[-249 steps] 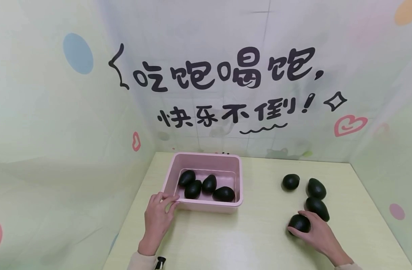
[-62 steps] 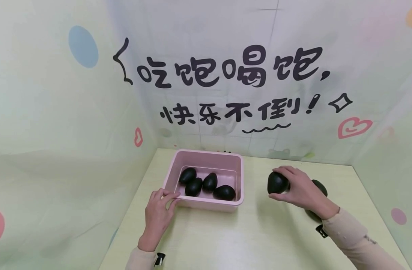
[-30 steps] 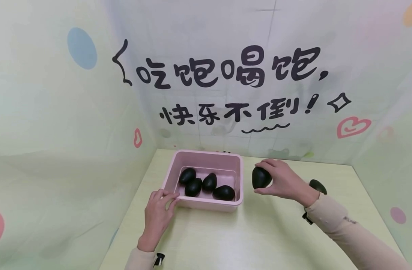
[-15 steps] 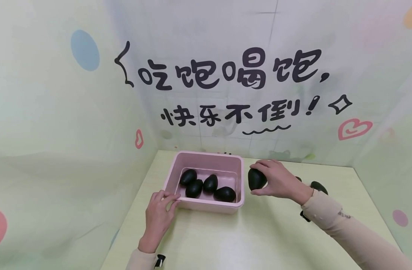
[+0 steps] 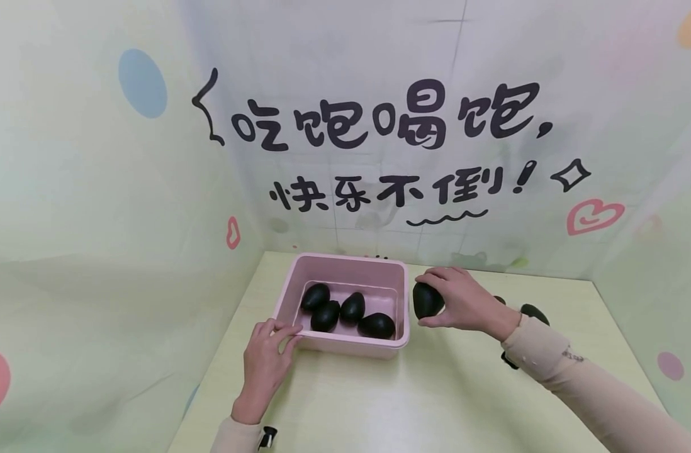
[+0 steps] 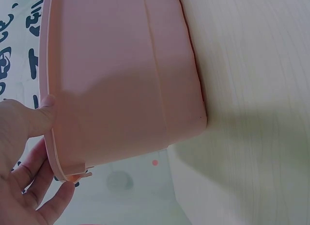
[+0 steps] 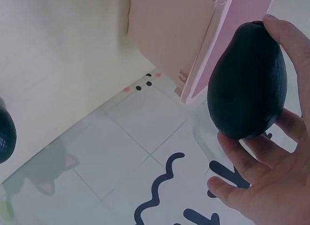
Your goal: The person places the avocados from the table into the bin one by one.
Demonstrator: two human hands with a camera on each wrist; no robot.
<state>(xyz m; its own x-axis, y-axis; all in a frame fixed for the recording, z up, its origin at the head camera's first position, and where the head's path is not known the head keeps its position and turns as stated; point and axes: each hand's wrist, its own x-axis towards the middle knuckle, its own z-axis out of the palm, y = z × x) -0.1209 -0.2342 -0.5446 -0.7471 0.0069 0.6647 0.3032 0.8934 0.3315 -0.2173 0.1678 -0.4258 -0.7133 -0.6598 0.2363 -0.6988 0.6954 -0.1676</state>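
Note:
My right hand (image 5: 467, 303) holds a dark green avocado (image 5: 427, 301) between thumb and fingers, raised just right of the pink bin (image 5: 345, 338). In the right wrist view this avocado (image 7: 248, 82) appears whole, its narrow end near the thumb, apart from the bin's rim. At the bin's front left corner, my left hand (image 5: 266, 362) pinches the rim. The left wrist view has the thumb on the outer side of that rim and the other fingers around the corner. Inside the bin lie several avocados (image 5: 376, 325), grouped toward the front.
On the right of the pale wooden table (image 5: 379, 409), another avocado (image 5: 535, 313) shows behind my right forearm, partly hidden. A loose avocado (image 7: 5, 135) is cut off at the right wrist view's left edge. A printed cloth (image 5: 357, 63) encloses the table's back and sides.
At the earliest frame, my right hand grips an avocado at the table's lower right. It has since lifted and moved left to the bin's right side. My left hand stays on the rim.

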